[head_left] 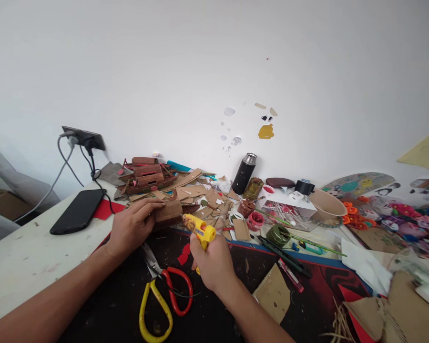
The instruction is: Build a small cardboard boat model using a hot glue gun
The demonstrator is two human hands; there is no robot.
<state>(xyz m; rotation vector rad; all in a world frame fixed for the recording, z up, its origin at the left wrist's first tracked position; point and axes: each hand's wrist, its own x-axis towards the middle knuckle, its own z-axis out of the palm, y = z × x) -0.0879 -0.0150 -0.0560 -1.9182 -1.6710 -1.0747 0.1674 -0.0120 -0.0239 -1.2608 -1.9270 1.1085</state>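
My right hand (214, 261) is closed round the handle of a yellow hot glue gun (202, 228), its nozzle pointing left. Close to that nozzle is a brown cardboard model boat (168, 214) with a curved roof, which my left hand (133, 221) grips from its left side; whether nozzle and boat touch I cannot tell. My left fingertips are partly hidden behind the boat. Below both hands lie scissors (151, 262) with one yellow and one red handle. A small red paper scrap (183, 254) rests beside the glue gun.
Several finished brown boats (148, 174) stand at the back left, near cardboard scraps (193, 192). A black phone (77, 211) lies on the left. Toward the right are a black thermos (243, 174), paint jars (255, 221), a utility knife (284, 256) and a cardboard piece (272, 294).
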